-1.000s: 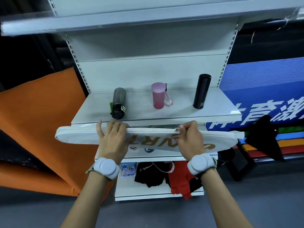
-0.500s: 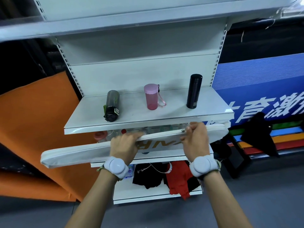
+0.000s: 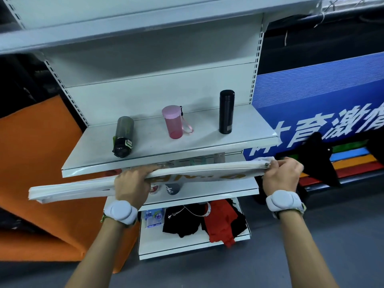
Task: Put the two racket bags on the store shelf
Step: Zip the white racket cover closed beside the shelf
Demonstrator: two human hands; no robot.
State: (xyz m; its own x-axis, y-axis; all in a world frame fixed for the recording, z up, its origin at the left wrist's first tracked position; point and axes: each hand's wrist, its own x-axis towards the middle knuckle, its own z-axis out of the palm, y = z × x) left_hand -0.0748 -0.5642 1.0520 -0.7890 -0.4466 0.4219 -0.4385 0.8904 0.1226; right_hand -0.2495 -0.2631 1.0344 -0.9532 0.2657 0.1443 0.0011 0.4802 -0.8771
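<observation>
A long white racket bag (image 3: 74, 188) with gold lettering on its underside is held edge-on, roughly level, just below the front lip of the middle store shelf (image 3: 249, 129). My left hand (image 3: 133, 183) grips the bag near its middle. My right hand (image 3: 282, 177) pinches its right end at the zipper. The bag's left end sticks out past the shelf toward the orange panel. Only one racket bag is in view.
On the shelf stand a dark bottle (image 3: 123, 136), a pink cup (image 3: 173, 121) and a black flask (image 3: 226, 111). Lower shelves hold small cups and black and red clothes (image 3: 220, 221). An orange panel (image 3: 37, 163) leans at the left, a blue banner (image 3: 324, 104) at the right.
The bag has shifted left and tilted, with its left end lower. My right hand slid from the bag's middle to its right end. The view moved closer to the shelf.
</observation>
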